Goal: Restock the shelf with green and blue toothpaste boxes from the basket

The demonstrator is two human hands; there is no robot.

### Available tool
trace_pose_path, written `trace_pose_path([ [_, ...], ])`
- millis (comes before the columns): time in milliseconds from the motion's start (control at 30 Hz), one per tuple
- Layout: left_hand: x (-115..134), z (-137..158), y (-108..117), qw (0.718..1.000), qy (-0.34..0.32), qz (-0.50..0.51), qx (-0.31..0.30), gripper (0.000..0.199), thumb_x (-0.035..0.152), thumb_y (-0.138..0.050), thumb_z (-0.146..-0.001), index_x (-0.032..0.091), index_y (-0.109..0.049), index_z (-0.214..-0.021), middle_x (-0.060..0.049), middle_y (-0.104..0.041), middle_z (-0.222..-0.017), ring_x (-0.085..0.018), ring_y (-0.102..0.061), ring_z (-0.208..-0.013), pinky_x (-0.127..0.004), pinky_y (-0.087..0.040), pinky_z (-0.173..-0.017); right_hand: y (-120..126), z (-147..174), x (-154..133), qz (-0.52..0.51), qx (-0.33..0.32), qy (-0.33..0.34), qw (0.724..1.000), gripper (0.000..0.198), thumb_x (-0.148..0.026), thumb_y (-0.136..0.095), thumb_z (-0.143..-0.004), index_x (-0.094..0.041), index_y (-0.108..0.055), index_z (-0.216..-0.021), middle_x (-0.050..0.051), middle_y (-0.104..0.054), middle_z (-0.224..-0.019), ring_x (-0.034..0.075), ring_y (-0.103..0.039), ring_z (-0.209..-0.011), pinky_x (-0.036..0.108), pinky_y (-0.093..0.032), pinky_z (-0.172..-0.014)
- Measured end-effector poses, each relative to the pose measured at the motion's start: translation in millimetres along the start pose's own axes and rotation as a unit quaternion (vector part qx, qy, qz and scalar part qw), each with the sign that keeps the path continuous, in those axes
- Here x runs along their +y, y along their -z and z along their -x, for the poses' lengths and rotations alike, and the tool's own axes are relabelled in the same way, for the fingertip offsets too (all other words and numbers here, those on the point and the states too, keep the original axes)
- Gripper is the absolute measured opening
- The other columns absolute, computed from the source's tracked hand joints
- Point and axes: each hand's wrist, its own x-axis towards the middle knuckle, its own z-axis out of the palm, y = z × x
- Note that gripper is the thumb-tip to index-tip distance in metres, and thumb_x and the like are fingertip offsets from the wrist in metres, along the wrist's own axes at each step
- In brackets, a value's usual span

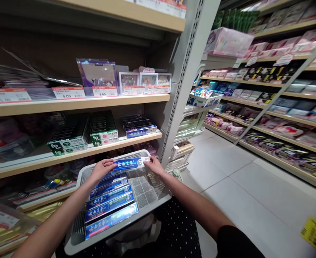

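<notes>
A long blue toothpaste box [128,163] is held level between my two hands, over the far side of a grey plastic basket [147,212]. My left hand [104,169] has its fingers closed on the box's left end. At the right end, my right hand [155,166] pinches it between thumb and fingers. Several more blue toothpaste boxes [110,207] lie in a row along the basket's left part. The slatted basket floor shows on the right. The basket seems to rest at my lap, in front of the shelf.
Just beyond the basket, a shelf board [136,142] carries dark blue boxes [141,132] and green-and-white boxes [105,137]. Above it, another shelf [93,104] holds priced packages. A grey upright post [181,79] stands to the right, then a tiled aisle floor [227,200] and more stocked shelves.
</notes>
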Motion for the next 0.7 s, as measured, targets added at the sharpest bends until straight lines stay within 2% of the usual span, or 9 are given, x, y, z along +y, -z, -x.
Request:
trace_pose_path([
  [133,49,-15,-48,0.985,-0.169,0.007,0.046,0.046,0.032,-0.081,-0.064,0.013,-0.063,-0.102,-0.010,-0.072,-0.101,-0.022,-0.068,-0.099,-0.040,-0.052,-0.096,41,-32,-46,0.065,0.078,0.132,0.986,0.056,-0.039,-0.075,-0.071,-0.019,-0.055,-0.119,0.008,-0.068,-0.111,0.022,-0.065,-0.100,0.037,-0.051,-0.091],
  [233,78,-32,-80,0.966,-0.242,0.019,0.084,0.039,0.025,-0.074,-0.073,0.014,-0.061,-0.108,-0.011,-0.070,-0.108,-0.022,-0.067,-0.102,-0.042,-0.051,-0.097,63,-61,-75,0.100,0.103,0.214,0.966,0.063,-0.043,-0.073,-0.072,-0.018,-0.052,-0.126,0.009,-0.065,-0.118,0.023,-0.063,-0.107,0.038,-0.049,-0.095],
  [333,87,-50,-101,0.960,-0.252,0.013,0.119,0.036,0.020,-0.071,-0.077,0.014,-0.060,-0.111,-0.012,-0.068,-0.113,-0.023,-0.066,-0.106,-0.041,-0.052,-0.096,72,-88,-89,0.159,0.137,0.247,0.946,0.062,-0.040,-0.073,-0.073,-0.017,-0.054,-0.127,0.011,-0.063,-0.124,0.024,-0.060,-0.113,0.040,-0.045,-0.100],
  [467,77,-70,-114,0.949,-0.259,-0.005,0.179,0.036,0.019,-0.068,-0.079,0.015,-0.061,-0.115,-0.015,-0.061,-0.126,-0.023,-0.063,-0.112,-0.039,-0.052,-0.098,68,-109,-87,0.219,0.163,0.230,0.934,0.062,-0.041,-0.072,-0.074,-0.015,-0.055,-0.128,0.014,-0.061,-0.127,0.026,-0.059,-0.115,0.041,-0.044,-0.101],
  [700,71,-79,-114,0.953,-0.257,0.004,0.160,0.042,0.016,-0.064,-0.083,0.012,-0.056,-0.124,-0.015,-0.066,-0.120,-0.021,-0.065,-0.109,-0.038,-0.051,-0.100,66,-120,-86,0.221,0.149,0.234,0.935,0.061,-0.042,-0.072,-0.075,-0.017,-0.056,-0.128,0.010,-0.066,-0.118,0.024,-0.063,-0.107,0.037,-0.048,-0.096],
])
